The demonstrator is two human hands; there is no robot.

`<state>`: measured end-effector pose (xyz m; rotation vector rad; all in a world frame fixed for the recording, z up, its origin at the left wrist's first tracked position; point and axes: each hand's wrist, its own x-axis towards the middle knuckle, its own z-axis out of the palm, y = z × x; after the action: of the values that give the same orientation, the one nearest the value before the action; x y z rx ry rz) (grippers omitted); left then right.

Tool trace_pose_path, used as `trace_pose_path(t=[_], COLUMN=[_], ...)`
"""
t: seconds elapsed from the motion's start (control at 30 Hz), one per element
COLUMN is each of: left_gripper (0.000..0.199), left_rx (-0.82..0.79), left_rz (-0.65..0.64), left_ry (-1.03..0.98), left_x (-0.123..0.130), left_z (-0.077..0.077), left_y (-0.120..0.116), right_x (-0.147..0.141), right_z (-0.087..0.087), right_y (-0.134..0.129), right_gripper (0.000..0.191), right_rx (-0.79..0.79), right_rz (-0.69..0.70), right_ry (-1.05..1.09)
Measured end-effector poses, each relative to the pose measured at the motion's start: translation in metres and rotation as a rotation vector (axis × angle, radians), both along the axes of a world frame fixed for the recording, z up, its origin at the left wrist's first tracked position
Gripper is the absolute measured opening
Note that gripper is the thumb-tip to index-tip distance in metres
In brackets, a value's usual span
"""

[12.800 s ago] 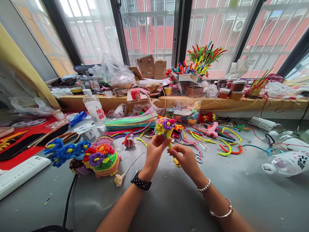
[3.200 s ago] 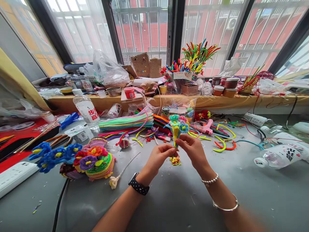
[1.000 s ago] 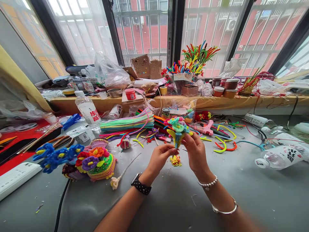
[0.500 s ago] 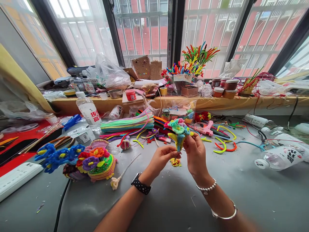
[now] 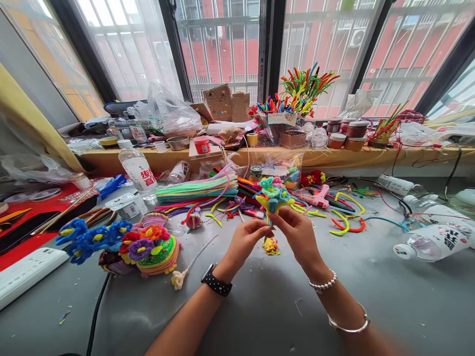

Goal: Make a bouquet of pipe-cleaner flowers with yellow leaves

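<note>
Between my hands, above the middle of the grey table, stands a small upright bouquet of pipe-cleaner flowers (image 5: 273, 194) in turquoise, blue, yellow and pink. My left hand (image 5: 249, 241) pinches the stem end at the bottom. The fingers of my right hand (image 5: 297, 231) are closed on the bouquet's side, just under the blooms. Below it on the table is a yellow and pink fuzzy piece (image 5: 271, 246), partly behind my fingers. A pale pipe-cleaner flower (image 5: 179, 279) with a long thin stem lies left of my left wrist.
Fuzzy flower decorations (image 5: 139, 244) stand at the left near a white power strip (image 5: 29, 274). Bundled pipe cleaners (image 5: 196, 188), a pink glue gun (image 5: 315, 196) and a plastic bottle (image 5: 135, 168) lie farther back. Another bottle (image 5: 432, 244) lies on its side at the right.
My right hand has shifted down and inward, from beside the blooms to the bouquet's side below them. The bouquet has turned slightly, showing more blue and yellow in front. My left hand keeps its pinch.
</note>
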<state>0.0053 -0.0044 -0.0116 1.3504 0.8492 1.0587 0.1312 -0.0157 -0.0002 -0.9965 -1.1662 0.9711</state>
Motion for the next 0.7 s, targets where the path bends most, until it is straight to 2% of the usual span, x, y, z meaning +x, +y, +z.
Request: trace_pose_path(t=[0.3, 0.4, 0.53, 0.7], left_gripper=[0.015, 0.016, 0.015, 0.016], left_rx=[-0.075, -0.076, -0.037, -0.078], left_rz=[-0.056, -0.012, 0.054, 0.077], left_ry=[-0.056, -0.034, -0.018, -0.035], left_x=[-0.002, -0.002, -0.002, -0.001], left_z=[0.0, 0.0, -0.001, -0.001], left_y=[0.002, 0.002, 0.001, 0.001], right_x=[-0.003, 0.005, 0.013, 0.009], right_z=[-0.003, -0.003, -0.001, -0.003], right_y=[0.002, 0.005, 0.008, 0.007], right_gripper=[0.014, 0.018, 0.02, 0.014], right_rx=[-0.016, -0.086, -0.126, -0.049], right_rz=[0.094, 0.148, 0.126, 0.166], right_ry=[0.18, 0.087, -0.133, -0.049])
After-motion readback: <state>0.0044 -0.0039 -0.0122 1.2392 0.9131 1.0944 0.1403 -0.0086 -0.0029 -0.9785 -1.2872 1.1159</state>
